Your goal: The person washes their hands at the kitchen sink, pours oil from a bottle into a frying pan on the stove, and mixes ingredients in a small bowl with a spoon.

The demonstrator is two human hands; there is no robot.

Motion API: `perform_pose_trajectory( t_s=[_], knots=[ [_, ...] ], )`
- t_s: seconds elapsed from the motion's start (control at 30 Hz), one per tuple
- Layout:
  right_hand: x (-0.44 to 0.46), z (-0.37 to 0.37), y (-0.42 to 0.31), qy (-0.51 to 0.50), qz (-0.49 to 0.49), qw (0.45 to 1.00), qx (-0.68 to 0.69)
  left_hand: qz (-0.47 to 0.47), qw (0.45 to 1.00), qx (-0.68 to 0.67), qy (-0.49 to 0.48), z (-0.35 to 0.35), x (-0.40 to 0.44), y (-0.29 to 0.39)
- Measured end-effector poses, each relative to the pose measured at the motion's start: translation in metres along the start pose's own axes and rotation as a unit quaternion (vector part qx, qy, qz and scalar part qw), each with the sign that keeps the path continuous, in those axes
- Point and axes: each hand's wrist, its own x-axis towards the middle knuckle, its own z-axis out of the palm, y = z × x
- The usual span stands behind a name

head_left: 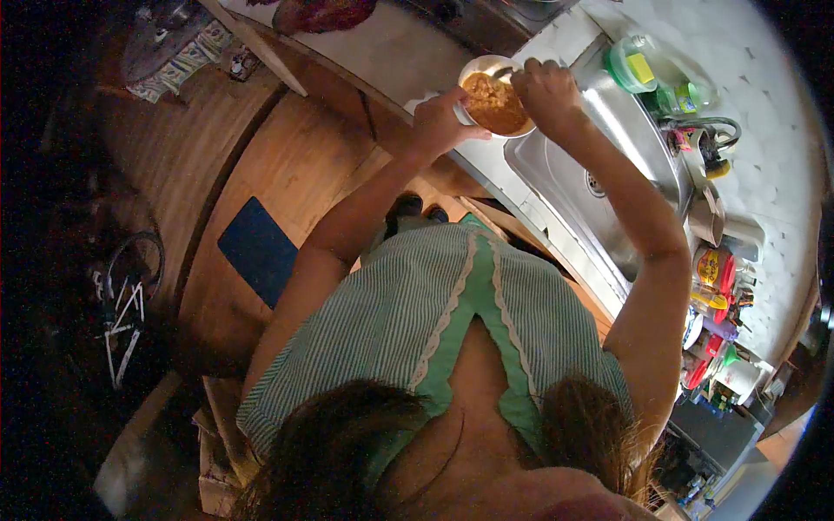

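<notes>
White and round, the smooth-walled bowl [484, 60] of lumpy orange-brown food [493, 104] is held up at the counter edge, with the stainless-steel sink [565, 178] at about four o'clock from it. The left hand [437, 123] supports it from eight o'clock, two digits parted along the outer wall; whether the others are spread or together underneath cannot be told. At three o'clock, the right hand [546, 94] has its fingers curled close together, apparently pinching the handle of a shiny metal spoon [502, 73] whose visible part is near the bowl's twelve o'clock. The bowl is probably light but stiff, with most weight in its thick, soft, wet contents; a smeared rim could turn slippery, and if ceramic it would chip. It is best cradled low at seven to nine o'clock, kept level, with the spoon taken by its dry upper handle.
</notes>
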Motion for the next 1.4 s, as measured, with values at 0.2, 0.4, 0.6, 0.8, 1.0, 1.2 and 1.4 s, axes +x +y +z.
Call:
perform_pose_trajectory(
  t_s=[0.2, 0.4, 0.6, 0.8, 1.0, 1.2, 1.4],
  knots=[
    [0.004, 0.016, 0.010, -0.174, -0.014, 0.985, -0.010, -0.012, 1.000, -0.017, -0.019, -0.003, 0.000, -0.002],
    [0.007, 0.006, 0.041, -0.161, -0.055, 0.978, 0.121, -0.073, 0.992, -0.043, -0.089, -0.015, 0.002, 0.010],
    [0.023, 0.017, 0.036, -0.149, -0.002, 0.989, -0.006, -0.054, 0.997, -0.012, -0.061, -0.001, 0.001, 0.004],
    [0.017, 0.022, 0.010, -0.167, -0.099, 0.981, -0.022, -0.003, 0.998, -0.046, -0.041, -0.003, 0.001, -0.004],
    [0.017, 0.058, 0.030, -0.212, -0.123, 0.936, 0.254, -0.020, 0.998, -0.060, -0.015, 0.004, -0.001, -0.005],
    [-0.017, 0.045, 0.047, -0.188, 0.121, 0.853, 0.471, -0.041, 0.995, -0.075, -0.053, 0.002, 0.004, -0.006],
    [-0.039, 0.088, 0.020, -0.119, 0.160, 0.933, 0.299, -0.016, 0.996, -0.083, -0.026, 0.011, 0.004, -0.011]
  ],
)
